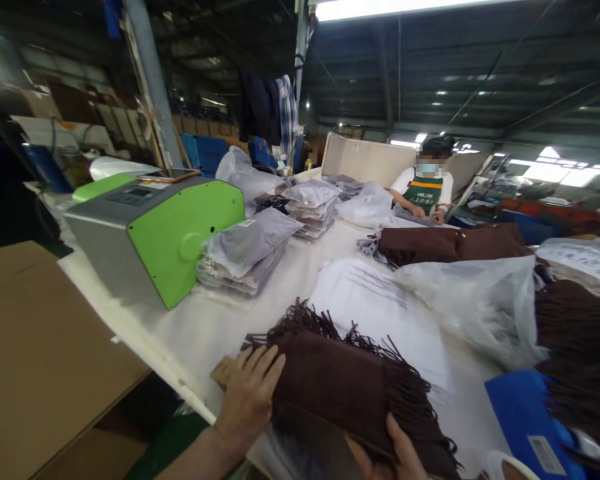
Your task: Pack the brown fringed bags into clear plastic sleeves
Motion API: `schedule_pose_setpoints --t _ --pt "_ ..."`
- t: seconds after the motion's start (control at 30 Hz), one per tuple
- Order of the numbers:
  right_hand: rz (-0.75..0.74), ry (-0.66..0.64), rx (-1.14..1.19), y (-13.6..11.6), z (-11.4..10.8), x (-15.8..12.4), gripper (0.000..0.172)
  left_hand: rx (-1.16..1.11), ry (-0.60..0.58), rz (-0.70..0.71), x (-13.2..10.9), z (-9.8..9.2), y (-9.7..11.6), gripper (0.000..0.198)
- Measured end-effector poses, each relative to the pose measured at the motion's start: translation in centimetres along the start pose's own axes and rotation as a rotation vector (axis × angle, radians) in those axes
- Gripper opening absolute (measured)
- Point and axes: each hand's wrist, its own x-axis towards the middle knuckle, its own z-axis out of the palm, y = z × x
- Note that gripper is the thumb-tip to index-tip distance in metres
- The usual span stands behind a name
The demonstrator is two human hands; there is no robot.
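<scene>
A folded dark brown fringed scarf (335,377) lies at the near edge of the table, its fringe spread along the far and right sides. My left hand (250,387) rests on the scarf's left end, fingers stretched out over the cloth. Beside those fingers a tan card tag (223,372) sticks out. At the near right edge, my right hand (387,457) grips the scarf, with the thumb on top; part of this hand is cut off by the frame. Under the scarf's near side, dark material is partly hidden.
A green and grey machine (180,233) stands at the left, next to stacked bagged items (245,257). Clear plastic bags (370,293) lie beyond the scarf. More brown scarves (445,245) and a blue packet (525,420) are on the right. A co-worker (425,187) stands across the table.
</scene>
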Motion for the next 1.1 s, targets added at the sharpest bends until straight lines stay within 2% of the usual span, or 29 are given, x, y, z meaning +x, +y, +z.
schedule_pose_setpoints --t 0.07,0.13,0.17,0.23,0.3,0.37,0.43,0.53,0.63,0.73,0.83,0.9,1.0,1.1 --pt "0.034 0.057 0.071 -1.8 2.1 -1.1 0.043 0.012 -0.152 0.049 3.2 -2.0 -0.8 0.049" --pt "-0.057 0.065 0.109 -4.2 4.9 -2.2 0.027 0.031 -0.372 0.112 7.6 -4.8 -1.1 0.033" --pt "-0.101 0.093 0.097 -5.5 6.3 -2.8 0.021 0.058 -0.428 0.129 9.9 -6.3 -1.2 0.027" --pt "-0.174 0.128 0.058 -8.2 8.8 -3.8 0.017 0.126 -0.437 0.147 14.4 -9.2 -1.1 0.024" --pt "-0.238 0.144 0.025 -10.5 10.5 -4.8 0.018 0.162 -0.408 0.178 17.9 -11.2 -1.0 0.020" --pt "-0.281 0.145 0.021 -12.1 11.4 -5.4 0.019 0.173 -0.374 0.228 19.9 -12.0 -1.1 0.018" --pt "-0.300 0.158 0.022 -13.0 11.7 -5.5 0.019 0.174 -0.348 0.278 20.7 -11.7 -1.4 0.017" --pt "-0.287 0.143 0.000 -13.3 11.5 -4.3 0.017 0.185 -0.339 0.326 20.5 -10.0 -1.9 0.016" --pt "-0.263 0.100 -0.010 -13.1 10.9 -2.5 0.016 0.178 -0.384 0.358 20.2 -8.4 -2.2 0.014" --pt "-0.264 0.094 -0.002 -12.7 10.1 -1.6 0.015 0.168 -0.395 0.381 20.0 -7.9 -2.3 0.012" --pt "-0.312 0.079 0.000 -11.9 9.0 -2.3 0.019 0.164 -0.296 0.422 18.6 -8.0 -2.4 0.018" --pt "-0.345 0.063 -0.015 -10.6 7.5 -3.2 0.027 0.127 -0.165 0.480 16.1 -7.7 -2.4 0.028" --pt "-0.332 0.029 -0.038 -6.5 3.4 -4.1 0.046 0.064 0.003 0.575 9.9 -5.9 -2.8 0.042" --pt "-0.181 0.081 -0.009 -1.1 -1.8 -4.1 0.069 0.029 -0.044 0.574 2.8 -3.5 -3.3 0.047"
